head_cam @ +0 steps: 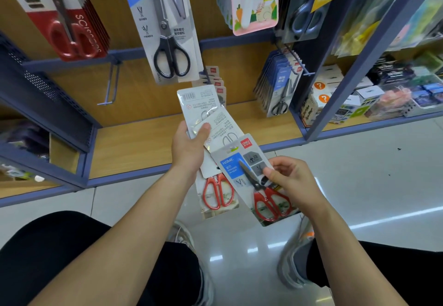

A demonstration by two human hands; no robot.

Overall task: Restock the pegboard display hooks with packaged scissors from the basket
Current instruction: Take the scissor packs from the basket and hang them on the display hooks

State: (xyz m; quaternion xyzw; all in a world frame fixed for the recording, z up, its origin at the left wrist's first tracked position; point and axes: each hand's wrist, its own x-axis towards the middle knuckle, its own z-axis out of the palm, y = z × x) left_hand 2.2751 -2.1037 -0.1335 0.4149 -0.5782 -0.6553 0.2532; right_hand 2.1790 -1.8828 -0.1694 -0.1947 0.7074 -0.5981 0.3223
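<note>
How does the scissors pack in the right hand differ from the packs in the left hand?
The right-hand pack is a single one, pinched by the right hand; the left-hand packs are several, fanned out in the left hand. The right-hand pack shows its printed front with a blue label; the upper left-hand packs show white backs. Both show red-handled scissors, and none hangs on a hook yet.
</note>
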